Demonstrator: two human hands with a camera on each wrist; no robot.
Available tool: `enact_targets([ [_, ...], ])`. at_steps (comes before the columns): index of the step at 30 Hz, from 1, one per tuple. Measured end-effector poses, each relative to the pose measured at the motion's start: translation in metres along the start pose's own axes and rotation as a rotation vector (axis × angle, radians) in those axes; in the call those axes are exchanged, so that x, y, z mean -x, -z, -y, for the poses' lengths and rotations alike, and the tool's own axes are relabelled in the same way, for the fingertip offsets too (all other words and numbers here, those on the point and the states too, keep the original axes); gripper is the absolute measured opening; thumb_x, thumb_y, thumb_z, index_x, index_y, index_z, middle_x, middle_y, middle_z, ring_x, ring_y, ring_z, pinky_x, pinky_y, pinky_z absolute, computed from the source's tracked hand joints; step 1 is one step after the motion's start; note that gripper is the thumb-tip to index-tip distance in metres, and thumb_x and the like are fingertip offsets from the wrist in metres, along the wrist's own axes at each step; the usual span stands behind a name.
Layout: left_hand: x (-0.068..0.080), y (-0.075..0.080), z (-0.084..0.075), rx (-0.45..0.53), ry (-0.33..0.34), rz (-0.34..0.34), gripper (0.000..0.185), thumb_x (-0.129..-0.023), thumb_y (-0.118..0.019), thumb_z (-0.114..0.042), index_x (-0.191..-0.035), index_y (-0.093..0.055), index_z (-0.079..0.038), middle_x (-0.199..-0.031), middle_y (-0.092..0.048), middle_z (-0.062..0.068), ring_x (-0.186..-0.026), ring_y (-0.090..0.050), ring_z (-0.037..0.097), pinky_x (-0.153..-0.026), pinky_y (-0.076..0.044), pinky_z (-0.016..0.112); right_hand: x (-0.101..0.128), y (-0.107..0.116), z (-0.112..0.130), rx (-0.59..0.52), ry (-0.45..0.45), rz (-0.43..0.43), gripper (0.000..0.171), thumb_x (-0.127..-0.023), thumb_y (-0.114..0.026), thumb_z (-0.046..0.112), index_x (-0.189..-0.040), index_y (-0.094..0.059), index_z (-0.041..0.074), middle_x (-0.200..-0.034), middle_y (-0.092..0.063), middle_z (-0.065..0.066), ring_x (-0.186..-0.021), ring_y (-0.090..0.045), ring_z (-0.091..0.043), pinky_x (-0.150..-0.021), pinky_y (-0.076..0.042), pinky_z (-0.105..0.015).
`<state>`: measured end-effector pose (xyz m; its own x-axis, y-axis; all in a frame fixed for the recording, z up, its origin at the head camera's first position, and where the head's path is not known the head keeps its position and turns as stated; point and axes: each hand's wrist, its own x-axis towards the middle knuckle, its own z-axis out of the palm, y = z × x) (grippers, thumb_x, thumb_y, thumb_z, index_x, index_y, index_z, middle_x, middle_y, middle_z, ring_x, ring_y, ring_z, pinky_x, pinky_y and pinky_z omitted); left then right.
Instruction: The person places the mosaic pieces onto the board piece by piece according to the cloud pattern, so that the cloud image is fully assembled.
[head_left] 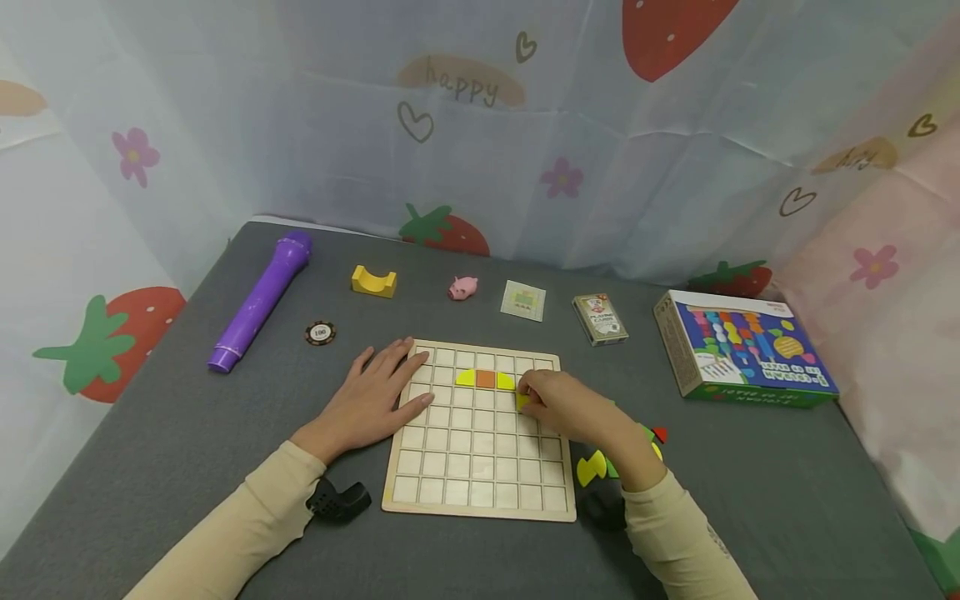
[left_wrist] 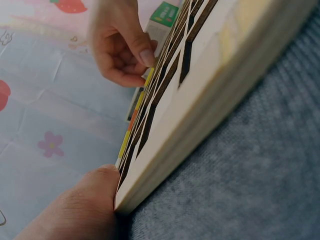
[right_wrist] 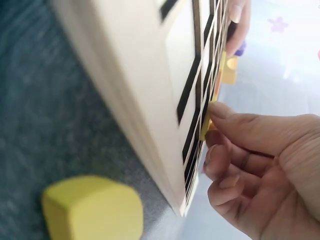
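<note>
A wooden grid board [head_left: 480, 467] lies on the grey table. In its second row sit a yellow piece [head_left: 466, 378], an orange square [head_left: 486, 379] and another yellow piece [head_left: 505, 381]. My right hand [head_left: 551, 402] pinches a small yellow piece [head_left: 521, 402] [right_wrist: 205, 129] against the board, just below and to the right of that row. My left hand [head_left: 378, 392] lies flat with straight fingers on the board's upper left corner; its thumb [left_wrist: 85, 200] presses the board's edge [left_wrist: 210, 125]. My right hand's fingers [left_wrist: 120, 50] show at the far side in the left wrist view.
Loose yellow, green and red pieces [head_left: 600, 467] lie right of the board; one yellow piece [right_wrist: 92, 210] is close by. Along the back stand a purple tube [head_left: 258, 300], poker chip [head_left: 320, 333], yellow block [head_left: 373, 282], pink pig [head_left: 463, 288], card [head_left: 522, 301], card deck [head_left: 600, 318], toy box [head_left: 738, 350].
</note>
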<state>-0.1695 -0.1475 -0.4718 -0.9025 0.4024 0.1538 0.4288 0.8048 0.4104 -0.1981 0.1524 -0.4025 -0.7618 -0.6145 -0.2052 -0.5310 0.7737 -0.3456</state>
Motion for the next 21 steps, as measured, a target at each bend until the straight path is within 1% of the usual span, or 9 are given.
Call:
enact_targets([
  [3,0.0,0.0,0.0,0.004,-0.002,-0.002,0.067,-0.096,-0.045,-0.054,-0.151,-0.033,-0.016,-0.158,-0.023,0.012,-0.145,-0.02,0.028,-0.115,-0.008,0.056,0.001,0.001,0.0,-0.017,0.002,0.003,0.025,-0.093,-0.064,0.015,-0.116,-0.061,0.005,-0.081,-0.056,0.003,-0.068,-0.049,-0.01,-0.065,-0.045,-0.026],
  [6,0.001,-0.001,0.0,-0.003,0.004,0.008,0.067,-0.097,-0.044,-0.055,-0.151,-0.032,-0.017,-0.158,-0.021,0.011,-0.146,-0.019,0.028,-0.115,-0.007,0.056,0.005,0.006,-0.001,-0.038,-0.018,-0.006,0.026,-0.093,-0.064,0.016,-0.116,-0.06,0.004,-0.082,-0.056,0.003,-0.067,-0.048,-0.01,-0.061,-0.044,-0.025],
  [10,0.001,-0.001,0.001,-0.009,0.008,0.019,0.067,-0.097,-0.042,-0.055,-0.152,-0.03,-0.018,-0.159,-0.02,0.01,-0.146,-0.018,0.026,-0.115,-0.007,0.055,0.018,0.015,-0.012,-0.042,-0.036,-0.052,0.025,-0.093,-0.064,0.013,-0.115,-0.06,0.003,-0.084,-0.056,0.001,-0.065,-0.047,-0.012,-0.057,-0.042,-0.025],
  [13,0.0,0.0,0.001,-0.011,0.004,0.016,0.067,-0.097,-0.042,-0.055,-0.152,-0.031,-0.018,-0.159,-0.021,0.01,-0.146,-0.018,0.026,-0.115,-0.008,0.055,0.032,0.019,-0.024,-0.027,-0.036,-0.071,0.018,-0.093,-0.064,0.013,-0.108,-0.062,0.004,-0.085,-0.056,0.0,-0.067,-0.047,-0.01,-0.059,-0.043,-0.025],
  [17,-0.001,0.0,0.001,-0.017,-0.003,0.009,0.067,-0.097,-0.043,-0.055,-0.151,-0.031,-0.017,-0.158,-0.021,0.011,-0.146,-0.018,0.026,-0.115,-0.008,0.056,0.055,0.022,-0.038,-0.031,-0.08,-0.043,0.006,-0.093,-0.064,0.016,-0.095,-0.062,0.011,-0.084,-0.057,0.003,-0.069,-0.049,-0.01,-0.063,-0.045,-0.027],
  [21,0.0,-0.001,0.001,-0.013,-0.003,0.007,0.067,-0.097,-0.043,-0.055,-0.151,-0.031,-0.018,-0.158,-0.021,0.011,-0.146,-0.018,0.026,-0.115,-0.008,0.055,0.072,0.023,-0.047,-0.022,-0.124,-0.02,0.005,-0.092,-0.066,0.016,-0.091,-0.062,0.012,-0.082,-0.058,0.004,-0.069,-0.05,-0.01,-0.064,-0.046,-0.028],
])
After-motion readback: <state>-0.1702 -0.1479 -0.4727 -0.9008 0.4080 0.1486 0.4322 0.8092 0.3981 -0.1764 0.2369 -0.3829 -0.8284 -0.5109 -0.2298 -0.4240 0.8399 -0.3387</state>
